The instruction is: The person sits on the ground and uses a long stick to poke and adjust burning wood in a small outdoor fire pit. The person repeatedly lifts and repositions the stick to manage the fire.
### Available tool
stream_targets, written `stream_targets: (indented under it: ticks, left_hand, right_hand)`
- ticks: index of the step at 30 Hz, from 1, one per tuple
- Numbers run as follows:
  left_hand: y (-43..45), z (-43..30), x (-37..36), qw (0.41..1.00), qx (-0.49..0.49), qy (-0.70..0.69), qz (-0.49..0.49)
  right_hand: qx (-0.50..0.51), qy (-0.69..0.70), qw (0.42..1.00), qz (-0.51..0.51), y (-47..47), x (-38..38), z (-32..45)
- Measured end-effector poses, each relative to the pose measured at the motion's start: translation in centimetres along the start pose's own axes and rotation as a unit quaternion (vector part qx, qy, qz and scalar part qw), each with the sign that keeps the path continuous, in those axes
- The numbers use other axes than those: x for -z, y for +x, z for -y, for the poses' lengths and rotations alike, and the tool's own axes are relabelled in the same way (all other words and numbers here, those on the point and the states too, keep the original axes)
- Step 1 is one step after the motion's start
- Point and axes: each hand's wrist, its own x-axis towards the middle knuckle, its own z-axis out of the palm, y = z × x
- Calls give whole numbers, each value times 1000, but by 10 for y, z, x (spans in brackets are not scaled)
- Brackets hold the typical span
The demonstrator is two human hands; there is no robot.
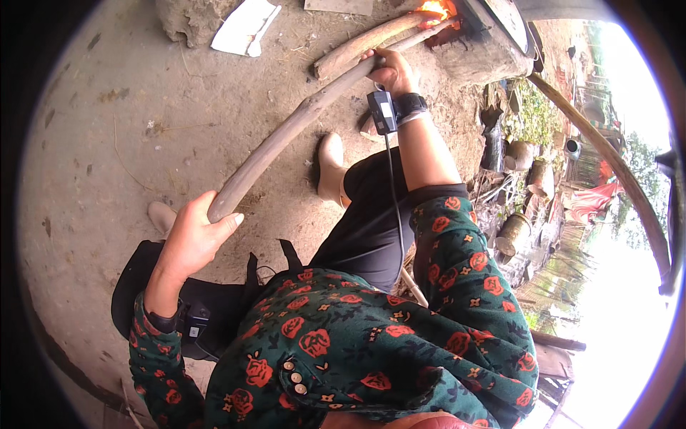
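Note:
A long, slightly bent wooden branch (289, 126) runs diagonally in front of me. My left hand (193, 230) grips its near end, thumb along the wood. My right hand (394, 72) is closed around it farther along, towards the fire. The branch's far end reaches the flames (438, 9) at the mouth of a stove (471, 56), beside a thicker log (370, 43) whose far end is also in the fire. Both wrists wear black straps with small devices; a cable runs from the right device (382, 111).
On the ground lie a white sheet-like piece (244, 27) and a rough lump (190, 21). My light boots (330, 161) stand on the dirt floor (123, 134). At right are a wooden post (605, 145), several containers (519, 155) and a red cloth (592, 202).

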Motion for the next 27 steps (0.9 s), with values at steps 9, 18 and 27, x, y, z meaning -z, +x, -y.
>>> stream_targets:
  ticks: [9, 18, 27]
  left_hand:
    - [5, -9, -1, 998, 5, 55, -10]
    - [2, -6, 11, 997, 31, 66, -9]
    - [20, -16, 35, 998, -7, 57, -29]
  right_hand:
    - [56, -55, 996, -33, 7, -3, -5]
    - [105, -156, 979, -76, 17, -15, -27]
    - [139, -151, 975, -82, 42, -37, -28]
